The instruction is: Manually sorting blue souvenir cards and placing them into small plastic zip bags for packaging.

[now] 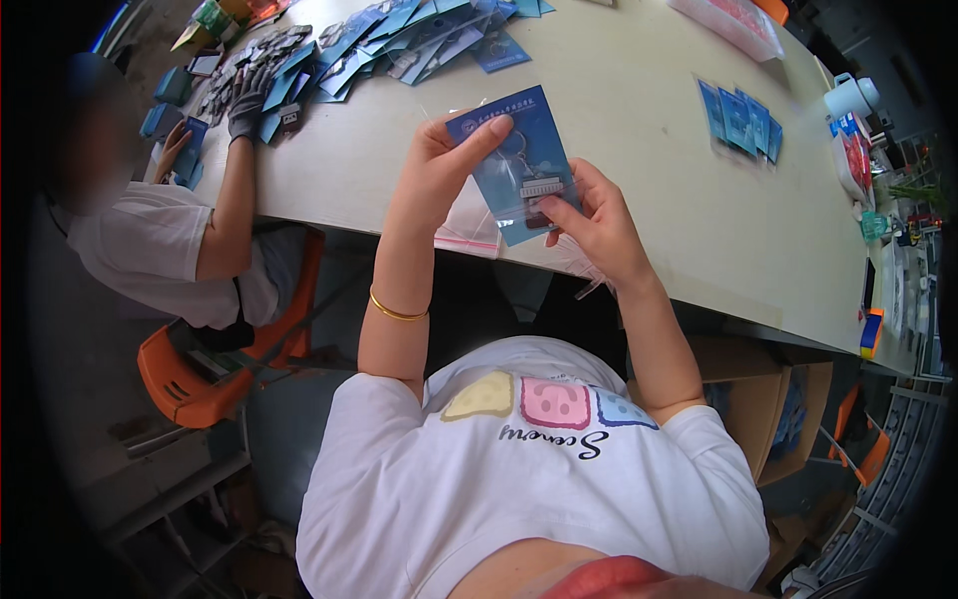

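A blue backing card [501,190] with a keychain [542,187] on it is held up in front of me, over the table's near edge. My left hand [445,160] is closed on the card's upper left, thumb across its face. At the lower right my right hand [602,226] pinches it, the thumb lying by the keychain's charm. The keychain shows a metal ring and a pale, building-like charm. Clear film seems to surround the card. Below it, a clear plastic bag [469,235] with a pink seal line lies at the table edge.
On the pale table [639,120], a heap of blue cards [399,40] and a pile of keychains [244,75] lie far left. Several packed cards [740,122] rest right. A co-worker [170,235] sits at left, wearing a dark glove. A cardboard box [743,404] stands below the table.
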A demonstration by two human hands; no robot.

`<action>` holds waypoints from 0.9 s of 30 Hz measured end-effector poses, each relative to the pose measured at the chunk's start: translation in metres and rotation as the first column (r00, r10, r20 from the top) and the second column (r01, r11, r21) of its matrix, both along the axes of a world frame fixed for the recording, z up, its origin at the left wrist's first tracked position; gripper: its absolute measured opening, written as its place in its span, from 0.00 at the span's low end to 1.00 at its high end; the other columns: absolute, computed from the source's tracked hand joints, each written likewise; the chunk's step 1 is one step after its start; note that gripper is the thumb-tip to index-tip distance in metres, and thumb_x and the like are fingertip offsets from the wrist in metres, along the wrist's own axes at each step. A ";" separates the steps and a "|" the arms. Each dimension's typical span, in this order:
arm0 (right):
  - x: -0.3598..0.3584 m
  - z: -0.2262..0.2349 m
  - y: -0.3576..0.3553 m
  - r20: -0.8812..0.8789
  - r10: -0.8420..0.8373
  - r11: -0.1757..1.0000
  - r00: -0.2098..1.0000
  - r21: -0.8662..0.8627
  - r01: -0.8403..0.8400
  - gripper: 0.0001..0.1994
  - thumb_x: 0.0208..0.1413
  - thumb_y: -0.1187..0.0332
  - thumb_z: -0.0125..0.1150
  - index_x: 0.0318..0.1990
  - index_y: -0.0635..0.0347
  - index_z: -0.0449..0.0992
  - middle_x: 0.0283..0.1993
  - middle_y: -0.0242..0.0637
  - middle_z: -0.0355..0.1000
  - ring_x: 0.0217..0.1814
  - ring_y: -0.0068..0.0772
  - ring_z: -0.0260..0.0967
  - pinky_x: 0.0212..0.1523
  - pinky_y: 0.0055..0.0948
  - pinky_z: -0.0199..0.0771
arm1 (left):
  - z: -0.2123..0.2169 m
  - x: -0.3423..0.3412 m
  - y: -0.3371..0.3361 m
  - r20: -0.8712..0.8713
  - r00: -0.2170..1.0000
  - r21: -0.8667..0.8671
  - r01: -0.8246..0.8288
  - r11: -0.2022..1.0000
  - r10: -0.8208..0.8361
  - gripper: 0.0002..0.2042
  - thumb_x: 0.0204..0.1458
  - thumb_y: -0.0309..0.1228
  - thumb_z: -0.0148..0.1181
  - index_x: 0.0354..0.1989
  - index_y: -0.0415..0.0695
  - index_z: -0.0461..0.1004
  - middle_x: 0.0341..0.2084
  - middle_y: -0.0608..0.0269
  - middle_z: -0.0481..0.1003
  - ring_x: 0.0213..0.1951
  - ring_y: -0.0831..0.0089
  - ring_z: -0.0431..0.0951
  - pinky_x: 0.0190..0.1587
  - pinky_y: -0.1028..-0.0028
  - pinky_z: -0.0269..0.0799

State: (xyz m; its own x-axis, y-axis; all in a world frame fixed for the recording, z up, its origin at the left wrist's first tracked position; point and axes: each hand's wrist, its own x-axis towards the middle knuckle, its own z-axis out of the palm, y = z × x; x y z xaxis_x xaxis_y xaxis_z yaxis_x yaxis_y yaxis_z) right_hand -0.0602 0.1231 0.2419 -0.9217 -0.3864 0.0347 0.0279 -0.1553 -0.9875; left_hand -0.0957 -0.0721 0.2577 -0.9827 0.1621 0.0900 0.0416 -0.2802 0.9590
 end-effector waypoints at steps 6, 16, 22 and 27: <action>0.005 -0.003 0.002 -0.021 0.028 0.984 0.999 -0.177 -0.031 0.15 0.50 0.77 0.61 0.45 0.66 0.67 0.38 0.38 0.73 0.36 0.23 0.73 0.32 0.21 0.76 | -0.004 -0.009 0.001 0.100 0.992 0.308 -0.105 0.946 0.078 0.09 0.50 0.29 0.63 0.36 0.37 0.75 0.29 0.63 0.78 0.30 0.78 0.78 0.32 0.81 0.73; -0.012 0.000 0.000 0.218 -0.192 0.886 0.957 -0.380 0.265 0.13 0.55 0.65 0.58 0.45 0.62 0.70 0.30 0.28 0.71 0.29 0.16 0.67 0.23 0.16 0.66 | -0.018 0.003 0.017 0.161 0.987 0.182 -0.034 0.983 0.004 0.13 0.51 0.38 0.62 0.34 0.40 0.74 0.25 0.64 0.76 0.26 0.78 0.76 0.24 0.78 0.72; -0.037 -0.005 0.031 -0.028 -0.328 0.944 0.944 0.034 0.329 0.09 0.54 0.67 0.59 0.39 0.61 0.75 0.26 0.24 0.69 0.19 0.11 0.60 0.18 0.14 0.61 | -0.028 -0.010 0.006 -0.046 0.999 -0.515 0.001 0.857 -0.028 0.18 0.46 0.47 0.64 0.29 0.42 0.75 0.24 0.64 0.76 0.25 0.74 0.75 0.27 0.77 0.68; -0.097 -0.011 0.158 -0.893 -0.242 0.142 0.380 0.355 0.924 0.15 0.51 0.70 0.56 0.48 0.58 0.73 0.36 0.39 0.71 0.36 0.38 0.70 0.38 0.33 0.70 | -0.061 -0.010 -0.043 -0.405 0.897 -0.902 -0.424 0.087 0.176 0.24 0.36 0.51 0.68 0.36 0.48 0.70 0.31 0.65 0.71 0.39 0.67 0.71 0.33 0.69 0.69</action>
State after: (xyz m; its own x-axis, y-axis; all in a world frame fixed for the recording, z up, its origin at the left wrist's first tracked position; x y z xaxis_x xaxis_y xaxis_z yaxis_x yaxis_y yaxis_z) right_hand -0.1576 0.2810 0.2306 -0.7060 0.1346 0.6953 -0.1730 0.9193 -0.3536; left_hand -0.1059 -0.1151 0.1968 -0.9616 -0.0710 0.2652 0.0374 0.9231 0.3828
